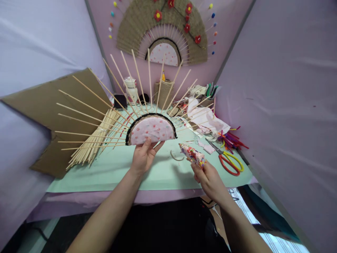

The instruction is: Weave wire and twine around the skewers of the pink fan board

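Observation:
My left hand point(143, 156) grips the lower edge of a half-round fan base point(152, 130), thumb in front and fingers behind. Pink flowered cloth covers the base, and a black braided trim runs along its curved rim. Wooden sticks point(139, 79) spread out from that rim like rays, to the left, upward and to the right. In my right hand point(206, 175) is a glue gun point(192, 153) with a colourful patterned body. Its tip points up and left toward the base's right corner, apart from it. A curved pale strip point(176, 156) lies on the table between my hands.
Scissors point(229, 161) with red and yellow handles lie at the right, near fuzzy pipe cleaners point(234, 138) and crumpled cloth point(205, 116). A bundle of sticks point(92, 140) and brown cardboard point(71, 95) sit left. Twine point(165, 93) stands behind; a decorated fan point(131, 31) hangs on the wall.

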{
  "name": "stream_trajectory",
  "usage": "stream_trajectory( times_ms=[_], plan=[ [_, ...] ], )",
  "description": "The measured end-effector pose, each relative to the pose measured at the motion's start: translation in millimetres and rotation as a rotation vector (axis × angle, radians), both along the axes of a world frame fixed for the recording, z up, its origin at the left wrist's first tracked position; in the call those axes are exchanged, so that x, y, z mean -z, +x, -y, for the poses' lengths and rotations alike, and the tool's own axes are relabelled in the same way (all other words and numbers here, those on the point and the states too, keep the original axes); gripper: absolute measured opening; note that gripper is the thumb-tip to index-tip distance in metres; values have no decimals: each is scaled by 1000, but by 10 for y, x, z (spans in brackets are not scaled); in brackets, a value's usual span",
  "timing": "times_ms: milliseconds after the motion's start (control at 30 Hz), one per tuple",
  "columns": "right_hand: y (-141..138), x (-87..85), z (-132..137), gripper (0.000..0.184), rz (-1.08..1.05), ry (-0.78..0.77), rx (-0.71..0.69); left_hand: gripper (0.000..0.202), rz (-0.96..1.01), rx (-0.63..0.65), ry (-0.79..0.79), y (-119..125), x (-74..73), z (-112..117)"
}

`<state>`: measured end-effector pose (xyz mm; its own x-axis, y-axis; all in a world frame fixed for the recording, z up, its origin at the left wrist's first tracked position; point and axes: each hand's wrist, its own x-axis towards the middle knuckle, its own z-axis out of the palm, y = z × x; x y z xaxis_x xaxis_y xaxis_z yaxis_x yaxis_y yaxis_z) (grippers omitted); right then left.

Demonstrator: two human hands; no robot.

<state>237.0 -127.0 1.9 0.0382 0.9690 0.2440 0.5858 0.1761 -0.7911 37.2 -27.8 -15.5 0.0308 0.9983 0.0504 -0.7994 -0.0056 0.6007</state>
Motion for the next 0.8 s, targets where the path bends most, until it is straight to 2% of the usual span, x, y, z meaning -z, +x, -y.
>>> stream_trajectory(
  times_ms=[167, 400, 533, 667, 800],
  plan=[
    [177, 29, -56, 29, 202, -1, 11, 17, 43, -22, -13, -29, -41, -77],
    [498, 442, -271, 33, 535, -13, 160, 15, 61, -27, -42, -41, -68, -131],
    [528, 551, -285, 34, 530, -59, 102, 16, 44, -11, -32, -20, -133, -190],
    [509, 544, -327, 43, 461, -82, 40, 16, 29, 29, -21, 55, -209, -296],
    [553, 498, -350, 48, 385, -106, -27, 17, 30, 57, -24, 150, -207, -381]
  ],
)
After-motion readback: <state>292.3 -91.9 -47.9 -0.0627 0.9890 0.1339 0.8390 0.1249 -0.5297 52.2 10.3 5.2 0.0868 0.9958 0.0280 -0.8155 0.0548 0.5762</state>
